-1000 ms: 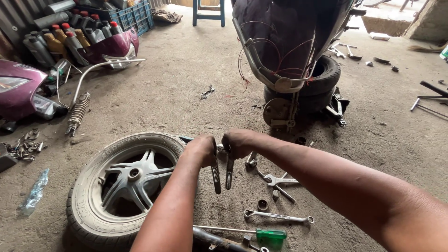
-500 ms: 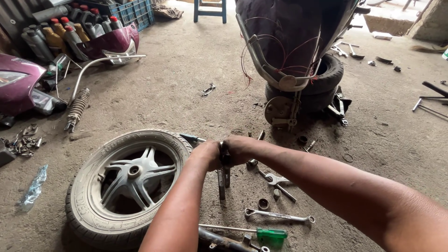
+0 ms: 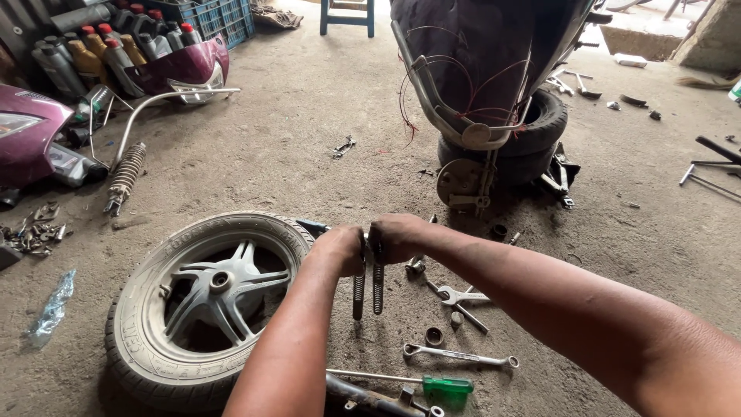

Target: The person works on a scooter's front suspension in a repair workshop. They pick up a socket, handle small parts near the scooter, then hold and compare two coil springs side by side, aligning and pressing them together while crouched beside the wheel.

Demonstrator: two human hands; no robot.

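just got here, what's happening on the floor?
A person crouches over a dirt floor. The left hand and right hand each hold a dark rod upright, side by side, beside a scooter wheel lying flat. Wrenches and a green-handled screwdriver lie nearby.

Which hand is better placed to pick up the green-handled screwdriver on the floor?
Probably the left hand: the screwdriver lies nearer its forearm than the right hand. But each hand already holds a dark bolt, so one must be freed.
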